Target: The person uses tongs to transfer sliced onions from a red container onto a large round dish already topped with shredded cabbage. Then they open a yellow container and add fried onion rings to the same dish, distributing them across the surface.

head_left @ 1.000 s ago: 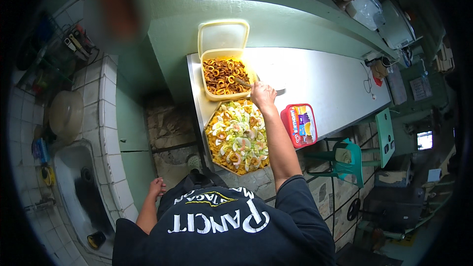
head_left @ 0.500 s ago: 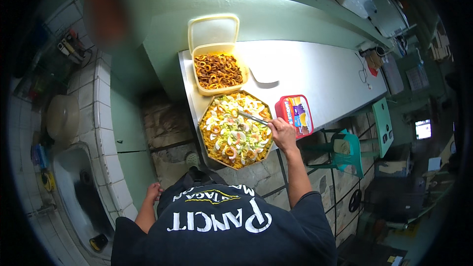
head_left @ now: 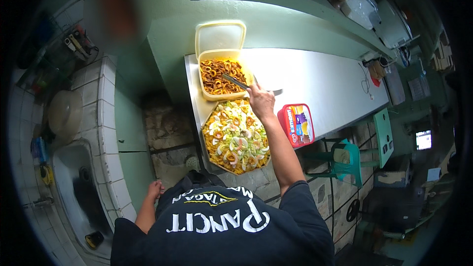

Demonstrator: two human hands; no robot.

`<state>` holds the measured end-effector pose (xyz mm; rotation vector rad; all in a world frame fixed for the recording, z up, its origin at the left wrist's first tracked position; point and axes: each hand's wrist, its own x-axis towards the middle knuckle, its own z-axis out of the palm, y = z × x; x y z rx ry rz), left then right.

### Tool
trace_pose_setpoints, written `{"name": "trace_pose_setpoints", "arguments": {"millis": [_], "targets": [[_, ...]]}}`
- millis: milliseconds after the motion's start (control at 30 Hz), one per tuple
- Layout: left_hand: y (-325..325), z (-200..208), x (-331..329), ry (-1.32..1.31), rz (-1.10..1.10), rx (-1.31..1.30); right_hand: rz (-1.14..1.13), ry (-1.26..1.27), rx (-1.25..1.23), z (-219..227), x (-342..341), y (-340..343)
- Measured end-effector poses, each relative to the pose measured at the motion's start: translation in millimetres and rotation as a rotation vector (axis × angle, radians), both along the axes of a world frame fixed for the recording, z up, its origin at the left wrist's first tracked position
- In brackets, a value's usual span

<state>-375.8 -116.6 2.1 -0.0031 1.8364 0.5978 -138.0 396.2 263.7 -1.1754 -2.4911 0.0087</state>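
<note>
My right hand [head_left: 261, 100] is closed around metal tongs [head_left: 235, 81]. Their tips reach into a yellowish plastic tub [head_left: 214, 96] of dark brown pieces and rings [head_left: 219, 71], perhaps squid. Whether the tips grip a piece is too small to tell. Just below the tub lies an octagonal tray [head_left: 209, 156] of yellow noodles, topped with egg slices, shredded greens, pink pieces and brown rings [head_left: 235, 135]. My right forearm passes over the tray's right edge. Low beside my body, my left hand [head_left: 156, 188] is curled, with nothing visible in it.
The tub's lid [head_left: 220, 36] leans against the green wall. A red rectangular tub [head_left: 296, 125] stands right of the tray on the white table [head_left: 325, 76]. A green plastic chair [head_left: 345, 162] is at the right, a sink [head_left: 81, 192] in a tiled counter at the left.
My right hand has moved up and left with the tongs, from over the noodle tray to the tub of brown rings. My left hand has stayed in place.
</note>
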Motion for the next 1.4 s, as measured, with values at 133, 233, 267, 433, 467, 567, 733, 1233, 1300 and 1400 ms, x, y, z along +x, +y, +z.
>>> {"name": "trace_pose_setpoints", "arguments": {"millis": [133,233,267,433,467,567,733,1233,1300,1400], "targets": [[-16,7,2,-0.014,0.123,-0.08,-0.014,-0.099,-0.043,-21,-54,22],[-27,13,6,-0.02,0.171,-0.099,-0.014,-0.127,-0.07,-22,-71,27],[-30,13,8,-0.013,0.174,-0.081,-0.006,-0.128,-0.068,-19,-72,28],[-41,-1,11,-0.007,0.179,-0.104,-0.063,-0.052,-0.14,15,-48,26],[-41,-6,9,0.001,0.147,-0.048,-0.008,0.049,-0.013,20,-40,22],[-33,-15,2,-0.008,0.099,-0.016,-0.101,-0.16,-0.083,27,-18,16],[-9,-9,-7,-0.014,0.116,0.018,0.034,0.066,-0.063,32,57,-29],[13,9,-5,0.008,-0.07,-0.067,0.075,0.007,0.017,-22,165,-185],[14,14,-3,0.008,-0.063,-0.052,0.034,0.048,-0.102,-20,168,-185],[11,14,0,0.002,-0.039,-0.057,-0.009,0.095,-0.264,-16,170,-173]]}}
